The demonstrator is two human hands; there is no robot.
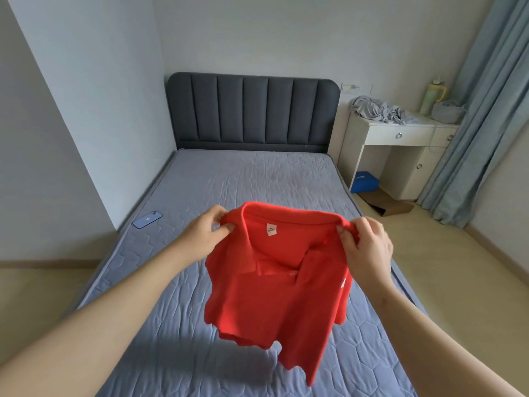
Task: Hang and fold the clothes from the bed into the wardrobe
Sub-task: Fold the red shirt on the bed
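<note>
Closest to the lens, my view shows two hands holding a red knit polo shirt (pixel 274 296) up over the grey quilted mattress (pixel 257 181). The left hand (pixel 209 230) pinches one shoulder, the right hand (pixel 366 247) pinches the other, and the hem seems to hang clear. Beyond it I see only a blue phone (pixel 147 219) on the mattress, so I judge this the bed's last garment, not yet folded or hung. Farther off, crumpled grey cloth (pixel 380 110) sits on a white dressing table (pixel 400 133); no wardrobe shows.
</note>
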